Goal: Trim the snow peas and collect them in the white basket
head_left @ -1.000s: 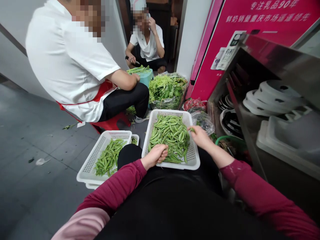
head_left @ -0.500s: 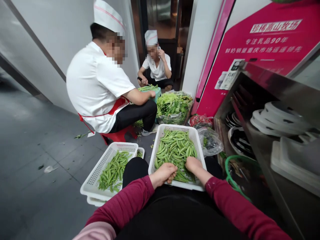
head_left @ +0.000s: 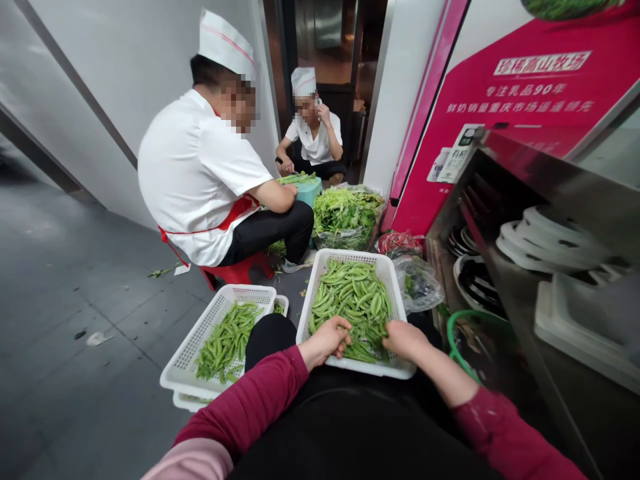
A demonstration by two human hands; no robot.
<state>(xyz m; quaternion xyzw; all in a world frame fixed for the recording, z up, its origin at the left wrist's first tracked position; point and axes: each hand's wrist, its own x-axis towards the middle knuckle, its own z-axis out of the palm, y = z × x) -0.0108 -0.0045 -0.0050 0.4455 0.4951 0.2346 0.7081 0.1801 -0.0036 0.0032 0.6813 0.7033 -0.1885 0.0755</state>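
Note:
A white perforated basket (head_left: pixel 403 293) of green pea pods (head_left: pixel 353 293) rests on my lap, tilted a little. Over its near left part is my left hand (head_left: pixel 327 339), fingers curled in a pinch above the pods; what they hold is hidden. My right hand (head_left: pixel 406 340) is closed near the basket's right wall, its fingertips close to the pods, and I cannot make out what is in them. To my left, a second white basket (head_left: pixel 187 343) holds more pea pods (head_left: pixel 227 340) and stands on another white basket.
A co-worker in white (head_left: pixel 200 173) sits on a red stool (head_left: pixel 235 272); another (head_left: pixel 317 137) squats by the doorway. Leafy greens (head_left: pixel 347 210) fill a bag ahead. At right are a green-rimmed bin (head_left: pixel 453 333), a plastic bag (head_left: pixel 417 287) and a metal shelf with white dishes (head_left: pixel 550 233).
My right hand has shifted right, away from my left hand, and its forearm has swung outward. My left hand has risen slightly. The nearer co-worker's hand has drawn back a little.

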